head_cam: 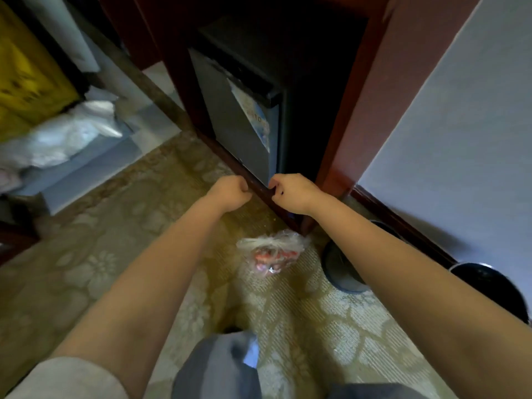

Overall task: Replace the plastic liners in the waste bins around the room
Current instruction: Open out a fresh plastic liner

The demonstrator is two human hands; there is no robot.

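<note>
**Fists out front, old bag down on the carpet**

Holds the left hand (230, 194) and the right hand (292, 191) out at arm's length, level, near each other but apart, in front of the mini-fridge (239, 131). Clenches the fingers of both into the palms. Shows nothing in either grip, though a thin clear film pinched there would be hard to make out. Reads, as a guess, like drawing a fresh liner open between the fists before dressing a bin.

Leaves the tied plastic bag (272, 254), clear with red scraps inside, on the patterned carpet (115, 254) below the hands, near the corner of the wooden cabinet (354, 110). Looks like the used liner, pulled and set aside.

Finds two black waste bins along the wall (460, 110): the bin by the cabinet corner (328, 263), half hidden behind the right forearm with a grey bottom showing, and the bin at the right edge (495, 289). Cannot tell whether either is lined.

Takes in, off to the left, a yellow sack (26, 67) above a white bundle (63, 136), well apart from the work. Puts the full bag just beside the corner bin and ahead of the grey-trousered knee (218, 367), so probably needs lifting clear first.
</note>
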